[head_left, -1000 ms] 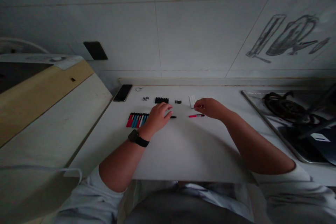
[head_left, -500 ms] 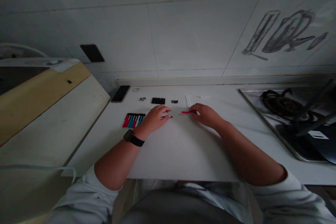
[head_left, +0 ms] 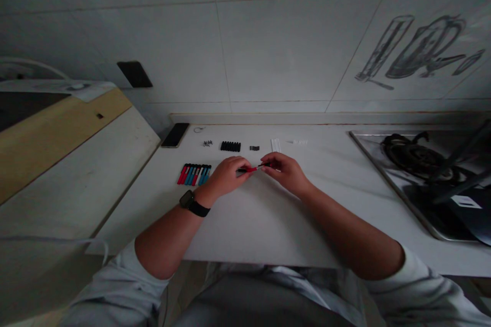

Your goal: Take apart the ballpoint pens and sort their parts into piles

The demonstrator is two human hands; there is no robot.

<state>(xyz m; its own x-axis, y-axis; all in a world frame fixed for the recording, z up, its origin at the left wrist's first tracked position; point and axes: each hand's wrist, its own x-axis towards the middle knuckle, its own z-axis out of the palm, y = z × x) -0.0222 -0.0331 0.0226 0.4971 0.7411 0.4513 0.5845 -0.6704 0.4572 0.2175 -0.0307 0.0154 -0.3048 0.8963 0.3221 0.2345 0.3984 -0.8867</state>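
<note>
My left hand (head_left: 229, 174), a watch on its wrist, is closed on the left end of a slim red-and-black pen (head_left: 251, 169). Fingers and thumb of my right hand (head_left: 283, 169) pinch the dark right end of the same pen. A short light or silvery section shows between the red part and the right fingertips. Whether the pen's parts are joined, I cannot tell. Left of my left hand lies a row of red, blue and white pens (head_left: 194, 174) with black ends.
Behind my hands lie small metal pieces (head_left: 207, 143), a row of black cylinders (head_left: 230, 146), small dark pieces (head_left: 254, 148), thin white sticks (head_left: 275, 144) and small clear pieces (head_left: 299, 142). A phone (head_left: 175, 135) lies back left; a gas stove (head_left: 418, 184) stands right.
My right hand has moved left with the red piece, up to my left hand. The left fingers, which held a small dark piece, now close at the red piece's left end.
</note>
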